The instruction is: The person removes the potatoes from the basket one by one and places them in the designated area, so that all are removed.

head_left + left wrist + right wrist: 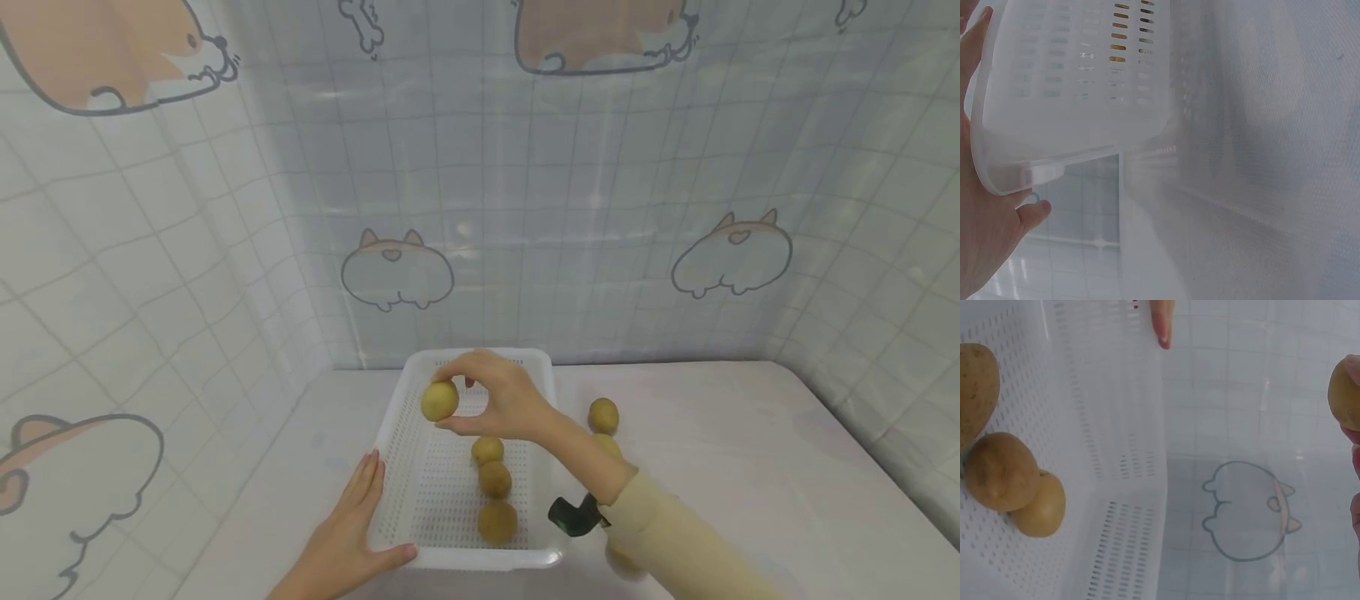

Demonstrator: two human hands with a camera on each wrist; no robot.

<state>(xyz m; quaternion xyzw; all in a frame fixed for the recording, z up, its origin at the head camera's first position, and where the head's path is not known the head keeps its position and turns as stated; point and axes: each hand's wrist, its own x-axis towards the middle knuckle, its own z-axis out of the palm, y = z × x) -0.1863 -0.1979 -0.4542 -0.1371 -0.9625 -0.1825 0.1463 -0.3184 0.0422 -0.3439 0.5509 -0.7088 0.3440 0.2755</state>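
Note:
My right hand [498, 396] pinches a small yellow-brown potato [439, 401] between thumb and fingertips, held above the white perforated basket [390, 467]. In the right wrist view this potato [1342, 397] shows at the right edge. Inside the basket, a potato [488, 450], another potato [495, 480] and a larger potato [498, 522] lie in a row toward the right side. My left hand [348, 525] rests at the basket's near left corner, fingers straight along the left rim and thumb spread along the near rim. The left wrist view shows the basket's outer wall [1085, 119] beside this hand.
Right of the basket, more potatoes lie on the white tabletop [720, 467]: one potato [603, 416] at the back, others partly hidden by the right forearm. A dark green object [576, 517] shows by the right sleeve. Printed cloth walls [562, 208] enclose the table.

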